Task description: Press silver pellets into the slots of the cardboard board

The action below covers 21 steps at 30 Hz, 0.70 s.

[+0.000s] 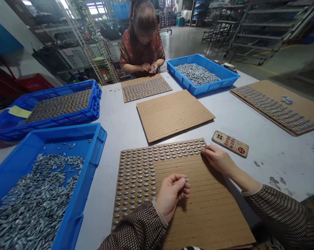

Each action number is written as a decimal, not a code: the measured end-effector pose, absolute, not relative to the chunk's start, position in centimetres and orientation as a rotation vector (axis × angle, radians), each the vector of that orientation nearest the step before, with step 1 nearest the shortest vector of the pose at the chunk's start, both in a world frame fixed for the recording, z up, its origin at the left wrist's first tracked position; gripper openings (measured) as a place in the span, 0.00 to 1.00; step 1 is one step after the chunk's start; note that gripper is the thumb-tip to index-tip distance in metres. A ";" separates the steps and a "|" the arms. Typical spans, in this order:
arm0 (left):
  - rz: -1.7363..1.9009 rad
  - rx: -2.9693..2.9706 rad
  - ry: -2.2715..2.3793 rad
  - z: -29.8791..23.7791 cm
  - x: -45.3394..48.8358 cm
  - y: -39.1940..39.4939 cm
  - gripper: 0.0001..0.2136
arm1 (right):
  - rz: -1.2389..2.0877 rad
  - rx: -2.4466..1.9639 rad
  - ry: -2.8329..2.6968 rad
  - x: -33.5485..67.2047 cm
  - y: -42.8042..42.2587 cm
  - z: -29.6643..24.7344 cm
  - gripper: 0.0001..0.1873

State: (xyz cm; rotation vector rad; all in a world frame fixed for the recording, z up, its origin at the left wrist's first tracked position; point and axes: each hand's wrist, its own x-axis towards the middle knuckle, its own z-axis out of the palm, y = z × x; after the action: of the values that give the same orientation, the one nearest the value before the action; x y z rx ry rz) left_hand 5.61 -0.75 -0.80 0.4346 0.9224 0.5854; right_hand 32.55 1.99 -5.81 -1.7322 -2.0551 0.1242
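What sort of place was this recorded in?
Probably a factory workshop: a blue plastic tray of small grey spindle-shaped pieces, a brown cardboard sheet with rows of them, and grey metal racks behind.

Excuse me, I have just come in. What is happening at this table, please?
A person's left hand pinches a small spindle-shaped piece above a lined cardboard sheet. The right hand is at the sheet's right edge, by the end of a row. Grey pieces in rows cover the sheet's left side and far strip; the rest is bare. Across the table, a co-worker handles similar small pieces. A blue tray of loose ones stands at left.
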 end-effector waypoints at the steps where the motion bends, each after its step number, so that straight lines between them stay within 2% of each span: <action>1: 0.599 0.446 0.926 -0.8 5.6 -0.7 0.15 | 0.122 -1.733 -2.046 32.4 1.9 -5.7 0.14; 6: 0.667 0.477 0.952 -0.9 5.6 -0.6 0.16 | 0.189 -1.678 -1.987 30.0 0.0 -3.9 0.13; 9: 0.700 0.472 0.955 -1.0 5.8 -0.6 0.15 | 0.571 -1.485 -1.949 27.1 -2.2 -2.1 0.10; 11: 0.698 0.472 0.937 -1.0 6.0 -0.6 0.15 | 0.664 -1.337 -1.987 25.4 -3.4 -1.1 0.10; 16: 0.615 0.467 0.874 -0.5 6.5 -0.8 0.13 | 0.722 -1.225 -1.982 23.8 -4.4 -0.5 0.11; 21: 0.679 0.339 0.954 0.8 5.9 0.2 0.11 | 0.654 -1.492 -1.733 27.6 -3.2 -2.0 0.09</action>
State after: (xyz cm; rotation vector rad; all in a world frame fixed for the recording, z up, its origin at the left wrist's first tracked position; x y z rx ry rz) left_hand 5.86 0.16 0.81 0.3394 0.9543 0.6793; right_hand 27.61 -3.21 -2.01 -1.4925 -1.7326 0.6537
